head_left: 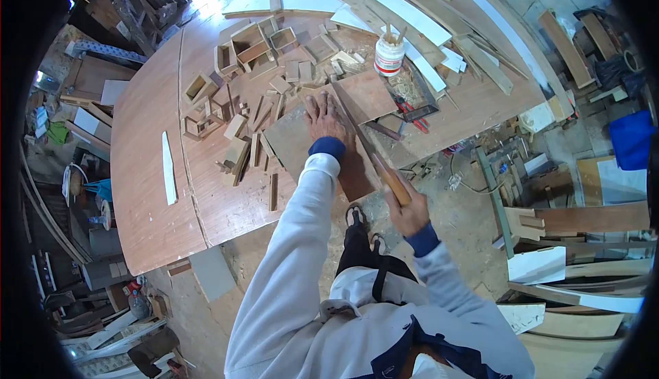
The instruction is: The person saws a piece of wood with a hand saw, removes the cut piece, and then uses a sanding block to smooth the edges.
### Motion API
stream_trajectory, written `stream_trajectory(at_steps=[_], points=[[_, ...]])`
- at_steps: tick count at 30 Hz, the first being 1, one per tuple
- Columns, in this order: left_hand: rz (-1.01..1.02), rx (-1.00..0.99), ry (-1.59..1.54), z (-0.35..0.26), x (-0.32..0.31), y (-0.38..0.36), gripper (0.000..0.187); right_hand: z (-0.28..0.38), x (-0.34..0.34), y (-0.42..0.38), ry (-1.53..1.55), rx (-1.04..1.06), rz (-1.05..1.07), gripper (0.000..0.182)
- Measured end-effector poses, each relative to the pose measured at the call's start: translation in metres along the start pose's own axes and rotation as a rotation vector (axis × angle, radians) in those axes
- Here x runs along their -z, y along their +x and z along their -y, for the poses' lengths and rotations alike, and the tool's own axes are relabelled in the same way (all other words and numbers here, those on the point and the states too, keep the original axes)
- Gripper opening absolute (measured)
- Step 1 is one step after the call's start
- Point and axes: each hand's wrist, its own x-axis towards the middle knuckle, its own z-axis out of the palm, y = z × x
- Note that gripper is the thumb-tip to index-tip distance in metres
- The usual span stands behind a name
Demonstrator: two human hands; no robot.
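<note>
My left hand (pixel 325 120) lies flat with its fingers stretched out, pressing on a thin wooden board (pixel 289 137) at the front edge of the table. In my right hand (pixel 408 211) is the wooden handle of a handsaw (pixel 392 181), the fingers wrapped round it. Its long narrow blade, seen nearly edge-on, runs forward along the board's right side, just right of my left hand. Beyond the blade lies another brown panel (pixel 368 96).
Small wooden boxes (pixel 250 44) and offcuts cover the table's (pixel 147 194) middle. A white tub (pixel 390 55) with sticks stands by a tray of shavings and red-handled pliers (pixel 419 125). Long curved strips (pixel 405 8) lie at the back. Stacked timber (pixel 590 218) fills the right side.
</note>
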Motion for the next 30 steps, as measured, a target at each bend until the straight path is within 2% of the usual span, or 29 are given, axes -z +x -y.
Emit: stream_trajectory(at_steps=[1, 3, 5, 6, 7, 9, 13, 15, 16, 18, 20, 22, 25, 30], points=[[-0.011, 0.01, -0.01, 0.002, -0.005, 0.0, 0.062, -0.001, -0.003, 0.006, 0.046, -0.054, 0.044, 0.042], [-0.021, 0.008, -0.016, 0.003, -0.005, -0.003, 0.063, -0.007, 0.0, -0.015, 0.011, -0.011, -0.002, 0.043], [-0.047, 0.032, -0.054, -0.004, 0.003, -0.001, 0.065, -0.021, 0.012, -0.043, -0.033, 0.219, -0.084, 0.045], [-0.043, 0.041, -0.055, -0.002, 0.001, -0.001, 0.065, -0.015, 0.015, -0.05, -0.02, 0.113, -0.067, 0.046], [-0.06, 0.01, -0.024, 0.001, 0.0, -0.004, 0.065, -0.015, 0.012, -0.05, -0.02, 0.096, -0.062, 0.046], [-0.101, -0.032, 0.003, 0.001, -0.001, 0.002, 0.066, -0.015, 0.003, -0.019, -0.042, -0.08, 0.037, 0.047], [-0.076, -0.025, -0.023, 0.002, -0.003, 0.003, 0.066, -0.02, -0.005, -0.012, -0.059, -0.063, 0.07, 0.047], [-0.09, 0.003, -0.03, 0.0, -0.002, 0.008, 0.066, -0.031, 0.008, -0.042, -0.069, 0.192, -0.058, 0.047], [-0.11, -0.003, -0.05, 0.001, -0.003, 0.007, 0.066, -0.032, 0.012, -0.054, -0.022, 0.085, -0.053, 0.048], [-0.109, -0.02, -0.067, 0.001, -0.004, -0.005, 0.066, -0.039, 0.006, -0.047, -0.038, 0.062, -0.032, 0.048], [-0.025, -0.012, -0.009, 0.003, -0.001, -0.002, 0.067, -0.04, 0.004, -0.031, -0.052, 0.063, -0.029, 0.048], [-0.032, -0.013, -0.019, 0.001, 0.0, 0.002, 0.067, -0.038, 0.004, -0.026, 0.052, -0.051, 0.015, 0.047], [-0.025, 0.0, -0.012, 0.0, 0.003, 0.0, 0.067, -0.053, 0.011, -0.051, 0.081, -0.032, 0.004, 0.04], [0.002, -0.002, -0.023, 0.002, 0.002, -0.002, 0.065, -0.065, -0.001, -0.057, 0.06, 0.028, -0.06, 0.043]])
